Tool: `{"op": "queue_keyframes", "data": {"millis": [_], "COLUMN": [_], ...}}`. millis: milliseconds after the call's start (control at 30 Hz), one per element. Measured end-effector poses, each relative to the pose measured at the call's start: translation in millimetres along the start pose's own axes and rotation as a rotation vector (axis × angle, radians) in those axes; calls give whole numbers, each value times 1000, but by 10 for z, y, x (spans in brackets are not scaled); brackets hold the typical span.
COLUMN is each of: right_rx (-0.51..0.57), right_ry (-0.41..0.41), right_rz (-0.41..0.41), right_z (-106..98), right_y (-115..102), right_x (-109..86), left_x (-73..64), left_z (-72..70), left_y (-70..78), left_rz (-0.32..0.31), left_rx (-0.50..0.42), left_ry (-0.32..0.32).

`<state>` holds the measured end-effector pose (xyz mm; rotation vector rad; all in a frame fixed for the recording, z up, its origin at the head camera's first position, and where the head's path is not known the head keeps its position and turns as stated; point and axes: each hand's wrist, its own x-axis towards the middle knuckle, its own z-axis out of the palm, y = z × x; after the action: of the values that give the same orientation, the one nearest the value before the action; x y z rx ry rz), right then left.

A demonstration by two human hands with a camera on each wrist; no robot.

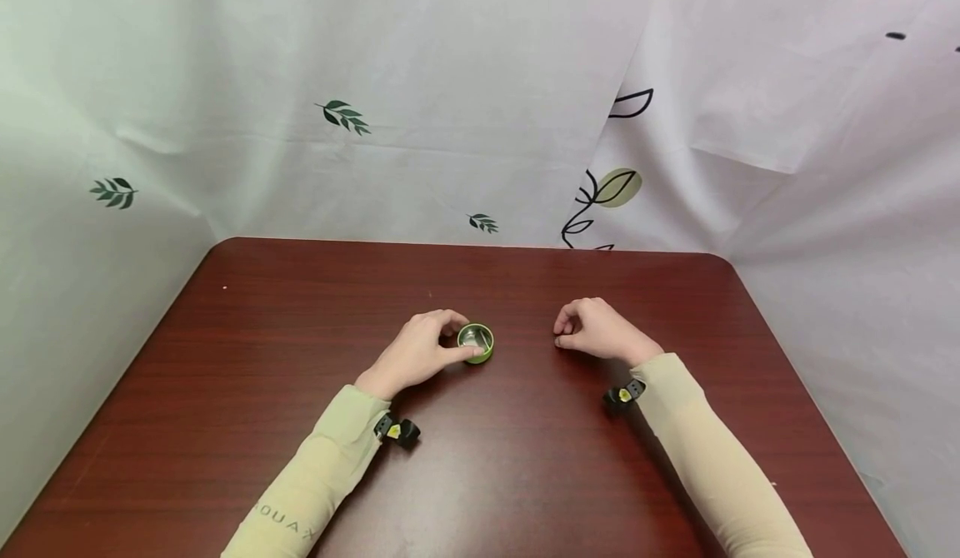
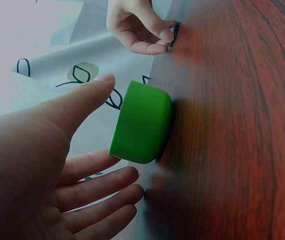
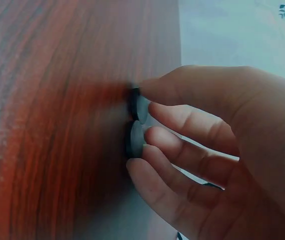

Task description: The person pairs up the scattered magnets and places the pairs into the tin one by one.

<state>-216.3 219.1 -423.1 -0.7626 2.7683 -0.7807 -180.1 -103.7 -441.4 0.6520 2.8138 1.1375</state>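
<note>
On the table, left of centre in front of me, stands a small round green dish (image 1: 486, 356) with a shiny grey inside. My left hand (image 1: 420, 348) reaches around its left side, thumb over the near rim. The left wrist view shows the green dish (image 2: 141, 122) side-on, between spread thumb and fingers, the index fingertip right at the rim. To the right, my right hand (image 1: 595, 329) is low at the tabletop with bent fingers. Its thumb and fingers close around two small dark discs, an upper disc (image 3: 138, 106) and a lower disc (image 3: 135, 139), lying side by side.
The reddish-brown wooden table (image 1: 480, 475) has rounded far corners. A pale cloth (image 1: 450, 58) with leaf prints hangs behind and along both sides. Black camera straps sit on both wrists, the left camera (image 1: 397, 430) and the right camera (image 1: 624, 395).
</note>
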Motion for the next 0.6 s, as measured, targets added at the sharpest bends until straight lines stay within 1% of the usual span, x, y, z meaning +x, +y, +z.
{"op": "queue_keyframes", "data": {"millis": [133, 300, 467, 600], "right_rx": [36, 65, 57, 12], "right_ry": [-11, -15, -36, -52], "right_rz": [8, 40, 52, 48], "right_z": [-26, -80, -110, -86], "right_y": [41, 91, 89, 42], "right_x": [-13, -55, -87, -63], "left_x": [5, 7, 7, 13], "left_z": [4, 6, 4, 3], "left_y": [-3, -8, -12, -15], "left_rz": [-1, -3, -2, -3], "left_rx": [8, 11, 9, 3], "left_ry": [0, -2, -4, -4]}}
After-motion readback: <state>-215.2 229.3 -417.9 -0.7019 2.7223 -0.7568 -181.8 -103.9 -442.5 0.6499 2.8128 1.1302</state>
